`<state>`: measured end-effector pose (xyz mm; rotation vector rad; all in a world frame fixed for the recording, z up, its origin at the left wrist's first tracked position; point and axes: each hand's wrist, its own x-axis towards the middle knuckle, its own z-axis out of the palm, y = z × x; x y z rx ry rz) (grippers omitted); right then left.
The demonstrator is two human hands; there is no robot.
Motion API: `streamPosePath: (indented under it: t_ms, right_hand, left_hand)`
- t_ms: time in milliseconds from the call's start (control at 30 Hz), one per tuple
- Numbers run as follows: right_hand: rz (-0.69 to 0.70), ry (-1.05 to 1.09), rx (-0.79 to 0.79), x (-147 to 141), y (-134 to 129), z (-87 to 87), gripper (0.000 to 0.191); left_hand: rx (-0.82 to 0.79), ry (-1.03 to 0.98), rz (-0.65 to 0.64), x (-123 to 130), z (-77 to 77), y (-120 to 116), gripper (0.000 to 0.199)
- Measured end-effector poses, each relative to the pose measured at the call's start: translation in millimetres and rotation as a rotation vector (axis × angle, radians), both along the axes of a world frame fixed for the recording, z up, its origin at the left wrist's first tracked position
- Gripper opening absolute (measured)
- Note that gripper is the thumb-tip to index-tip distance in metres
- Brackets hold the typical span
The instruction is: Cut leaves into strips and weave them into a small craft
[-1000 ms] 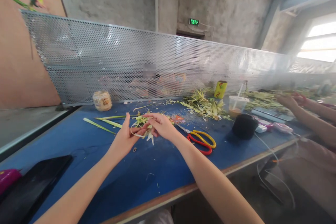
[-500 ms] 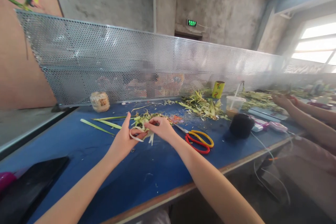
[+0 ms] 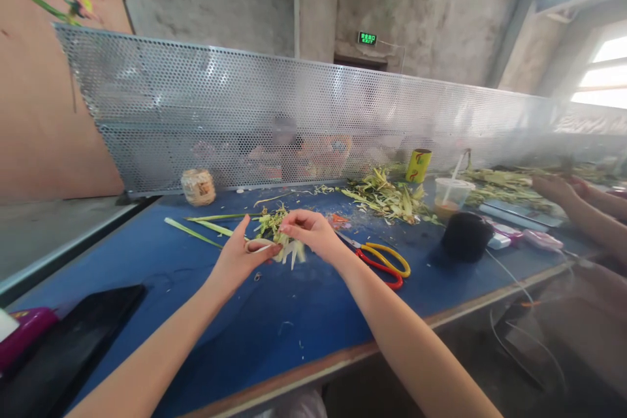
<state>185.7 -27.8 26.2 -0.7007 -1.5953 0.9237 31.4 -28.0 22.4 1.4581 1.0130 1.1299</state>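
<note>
My left hand [image 3: 243,253] is closed on a pale plant strip [image 3: 292,253], whose looped part lies by the palm and whose split ends fan out past the fingertips. Close beside it, my right hand [image 3: 309,232] has its thumb and fingers pinched together above the strip; what is between them is too small to make out. Behind both hands lies a small heap of green scraps [image 3: 272,222]. Red and yellow scissors [image 3: 386,260] rest on the blue table [image 3: 235,346] just right of my right hand. Long green stalks [image 3: 193,232] lie to the left.
A twine-wrapped jar [image 3: 198,187] stands at the back left by a perforated metal screen [image 3: 206,111]. Rightward are a husk pile [image 3: 386,199], yellow can [image 3: 418,165], drink cup [image 3: 448,199] and black spool [image 3: 467,236]. A black tablet [image 3: 83,339] lies front left. Another person's hands [image 3: 556,188] are far right.
The whole view has shifted, so things appear farther right. The strip's big loop at my left hand looks smaller, and its split ends are more spread out. My hands remain close together.
</note>
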Motion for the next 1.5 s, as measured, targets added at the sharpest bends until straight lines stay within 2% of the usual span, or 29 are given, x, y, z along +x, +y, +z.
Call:
streamPosePath:
  t_ms: [100,167,267,367,467,567,667,733,767,900,1033,1133,1333,1500]
  right_hand:
    - [-0.138,-0.153,0.015,1.2,0.7,-0.3,0.009]
    - [-0.122,-0.147,-0.061,1.9,2.4,-1.2,0.012]
    - [0.103,0.005,-0.219,3.9,3.3,-0.6,0.021]
    - [0.331,0.121,-0.277,6.6,0.3,3.7,0.021]
    - [0.416,0.105,-0.26,8.0,-4.3,7.7,0.027]
    - [0.353,-0.006,-0.199,8.0,-7.3,8.0,0.023]
    - [0.136,-0.144,-0.148,8.0,-7.0,4.5,0.016]
    - [-0.011,-0.244,-0.118,7.4,-5.3,0.5,0.019]
    - [-0.043,-0.295,-0.109,6.4,-4.4,-1.8,0.021]
    - [0.029,-0.39,-0.099,-2.6,-2.6,-9.5,0.025]
    - [0.059,-0.321,-0.108,-11.1,-3.7,-12.1,0.014]
    - [0.068,-0.288,-0.113,-13.1,-5.3,-12.1,0.016]
    - [-0.015,-0.306,0.007,-16.3,-6.5,-13.5,0.008]
    - [-0.091,-0.19,-0.069,-11.1,-4.1,-9.4,0.01]
  left_hand:
    - [-0.009,0.024,-0.006,-0.9,0.8,-0.9,0.108]
    - [0.0,0.027,-0.016,-1.0,0.0,-0.8,0.107]
    - [0.005,0.024,-0.032,-0.6,-1.5,-0.1,0.107]
    - [-0.007,0.025,-0.022,-0.8,-1.8,1.4,0.108]
    - [-0.017,0.012,0.012,-3.0,-2.4,5.0,0.108]
    - [-0.011,0.023,0.089,-6.6,-5.0,10.1,0.108]
    - [0.017,0.019,0.121,-9.0,-6.4,12.6,0.106]
    - [0.029,0.015,0.134,-9.3,-5.4,11.6,0.102]
    - [0.031,0.018,0.147,-9.1,-4.5,10.6,0.1]
    - [0.054,0.058,0.176,-8.8,-3.0,8.3,0.094]
    - [0.077,0.115,0.154,-8.3,-6.2,10.0,0.097]
    - [0.053,0.097,0.161,-6.1,-7.1,9.7,0.097]
    - [0.008,0.036,0.146,-3.2,-7.5,8.1,0.09]
    - [-0.013,-0.081,0.091,-4.7,-12.5,10.2,0.098]
